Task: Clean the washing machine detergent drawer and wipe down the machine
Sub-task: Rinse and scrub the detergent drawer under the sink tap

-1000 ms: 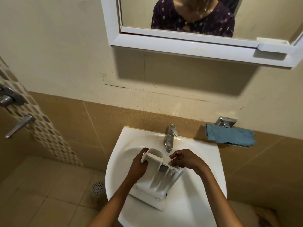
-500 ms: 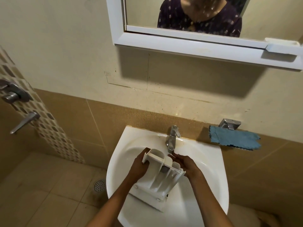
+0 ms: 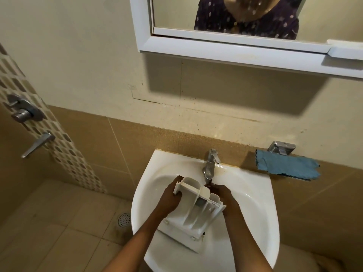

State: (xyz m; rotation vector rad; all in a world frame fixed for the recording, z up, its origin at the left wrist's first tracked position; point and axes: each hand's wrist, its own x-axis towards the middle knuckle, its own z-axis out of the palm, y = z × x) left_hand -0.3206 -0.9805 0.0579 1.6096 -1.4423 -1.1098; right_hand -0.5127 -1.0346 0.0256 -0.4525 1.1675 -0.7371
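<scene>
Left hand (image 3: 172, 200) gripped detergent drawer (image 3: 198, 213) by its upper edge, propping it tilted in sink (image 3: 255, 195) close to tap (image 3: 210, 165), presumably for rinsing. Right hand (image 3: 223, 193) reached to spout; couldn't tell whether it grasped anything.

A home bathroom. A white washbasin (image 3: 255, 185) with a chrome tap (image 3: 210, 163) is fixed to a tan tiled wall, under a white-framed mirror (image 3: 176, 14). Far left, a shower mixer (image 3: 23, 110) sits on a mosaic tile strip (image 3: 64, 150). A floor drain (image 3: 124, 219) is set in the tiles. A blue cloth (image 3: 286, 165) hangs right of the tap.
</scene>
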